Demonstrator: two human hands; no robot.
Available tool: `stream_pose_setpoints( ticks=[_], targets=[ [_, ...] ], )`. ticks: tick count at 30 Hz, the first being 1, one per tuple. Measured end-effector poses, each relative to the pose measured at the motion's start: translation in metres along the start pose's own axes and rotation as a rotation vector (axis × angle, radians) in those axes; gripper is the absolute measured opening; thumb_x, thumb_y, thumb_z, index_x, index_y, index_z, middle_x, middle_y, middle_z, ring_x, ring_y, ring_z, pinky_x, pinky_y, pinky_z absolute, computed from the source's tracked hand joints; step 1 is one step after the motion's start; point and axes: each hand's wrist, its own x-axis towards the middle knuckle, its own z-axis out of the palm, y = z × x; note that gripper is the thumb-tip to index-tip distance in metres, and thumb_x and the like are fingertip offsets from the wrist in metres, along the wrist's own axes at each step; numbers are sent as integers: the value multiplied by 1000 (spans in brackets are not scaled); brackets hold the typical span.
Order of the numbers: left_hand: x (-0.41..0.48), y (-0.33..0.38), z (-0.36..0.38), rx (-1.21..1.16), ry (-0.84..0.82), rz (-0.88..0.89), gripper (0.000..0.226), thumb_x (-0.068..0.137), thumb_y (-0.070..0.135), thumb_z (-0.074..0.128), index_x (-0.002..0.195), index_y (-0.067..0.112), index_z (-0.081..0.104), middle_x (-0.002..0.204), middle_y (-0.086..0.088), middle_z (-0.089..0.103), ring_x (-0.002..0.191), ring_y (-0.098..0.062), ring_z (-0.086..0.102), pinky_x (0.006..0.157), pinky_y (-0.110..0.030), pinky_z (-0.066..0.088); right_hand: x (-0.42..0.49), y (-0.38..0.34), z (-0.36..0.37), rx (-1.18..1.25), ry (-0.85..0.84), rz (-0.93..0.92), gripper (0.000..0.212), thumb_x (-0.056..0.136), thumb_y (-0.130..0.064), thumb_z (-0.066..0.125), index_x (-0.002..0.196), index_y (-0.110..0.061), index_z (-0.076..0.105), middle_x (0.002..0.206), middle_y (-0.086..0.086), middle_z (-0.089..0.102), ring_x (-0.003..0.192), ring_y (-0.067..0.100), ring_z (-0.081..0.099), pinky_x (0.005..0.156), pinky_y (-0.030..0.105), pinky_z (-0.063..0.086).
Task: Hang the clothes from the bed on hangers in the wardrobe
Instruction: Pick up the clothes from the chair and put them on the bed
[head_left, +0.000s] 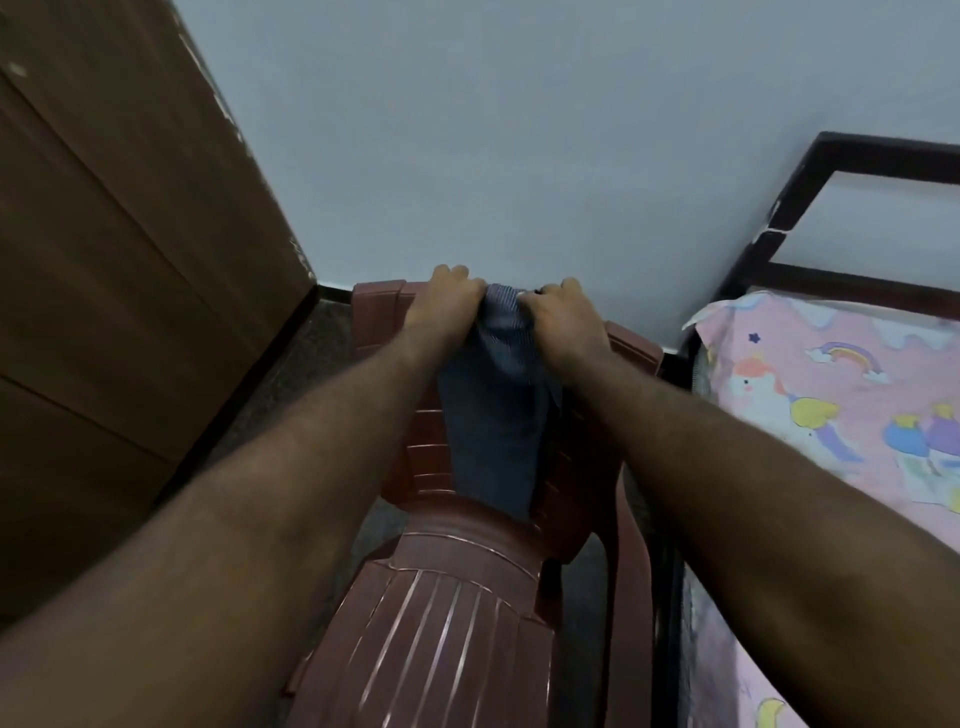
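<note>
A: What occupies the right and centre?
B: The bed (831, 415), under a pink printed sheet, right; a maroon plastic chair (441, 597), centre.
A: And the garment?
B: A blue striped garment (493, 415) hangs down the chair's backrest. Both arms extend forward; left hand (441, 306) and right hand (566, 322), close together, clutch its top edge.

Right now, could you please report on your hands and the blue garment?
Left hand and right hand both gripping the blue garment at its top. It hangs in front of the chair back. Bed close on the right.
</note>
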Motion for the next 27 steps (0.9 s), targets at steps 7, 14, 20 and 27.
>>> stream_pose_setpoints(
  ticks=[7, 14, 20, 27],
  targets=[
    [0, 10, -35, 12, 38, 31, 22, 92, -2, 44, 108, -1, 58, 109, -18, 60, 106, -35, 54, 82, -41, 43, -5, 4, -31, 150, 54, 123, 24, 77, 3, 53, 93, -7, 70, 93, 15, 66, 95, 34, 56, 70, 33, 38],
    [-16, 28, -129, -35, 196, 184, 15, 87, -4, 45, 97, 3, 53, 99, -16, 57, 97, -33, 53, 65, -36, 33, -34, -7, -130, 97, 119, 216, 25, 78, 1, 53, 94, -9, 69, 95, 12, 69, 91, 33, 61, 73, 35, 50],
    [-54, 76, -228, -243, 363, 301, 12, 84, -1, 41, 89, 5, 50, 86, -11, 49, 79, -31, 50, 61, -39, 37, -108, -13, -242, -11, 258, 356, 22, 80, -2, 55, 94, -11, 69, 97, 12, 69, 93, 35, 63, 75, 33, 48],
    [-121, 203, -311, -658, 362, 536, 29, 79, -2, 42, 94, 9, 65, 96, -11, 67, 91, -29, 59, 77, -37, 49, -250, 5, -337, 96, 514, 629, 22, 78, -3, 55, 90, -11, 72, 94, 11, 71, 92, 31, 62, 69, 25, 40]
  ],
)
